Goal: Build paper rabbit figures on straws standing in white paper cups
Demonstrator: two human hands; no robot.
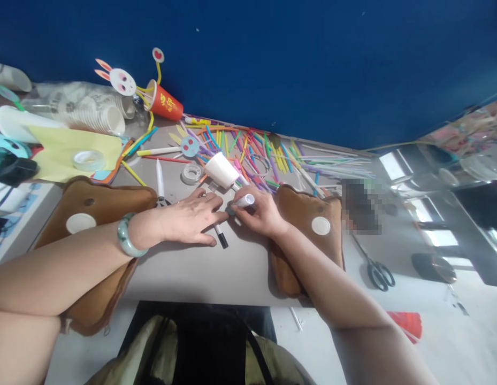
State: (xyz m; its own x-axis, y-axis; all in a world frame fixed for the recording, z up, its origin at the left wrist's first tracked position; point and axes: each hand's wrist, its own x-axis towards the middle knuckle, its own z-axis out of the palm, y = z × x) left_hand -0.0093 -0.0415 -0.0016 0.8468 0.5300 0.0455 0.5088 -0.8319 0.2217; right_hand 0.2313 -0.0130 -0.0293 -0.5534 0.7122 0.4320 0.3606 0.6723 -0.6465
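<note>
My right hand point(261, 211) is closed around a white marker point(244, 201), its tip down at a small dark grey piece point(231, 208) on the table. From the left, my left hand point(194, 216) lies low over the tabletop with fingers spread, the index fingertip beside that grey piece. Between thumb and index finger of the left hand lies a black-ended marker cap or pen point(221, 236), partly hidden. Just beyond both hands a white paper cup point(221, 170) lies tilted on its side. A roll of clear tape point(191, 174) sits left of the cup.
Brown cushions point(308, 246) lie under both forearms. Coloured straws and sticks point(268, 155) spread along the blue wall. A red cup with a rabbit figure point(166, 101) and stacked paper cups point(99, 118) are at back left. Black-handled scissors point(380, 274) lie at right.
</note>
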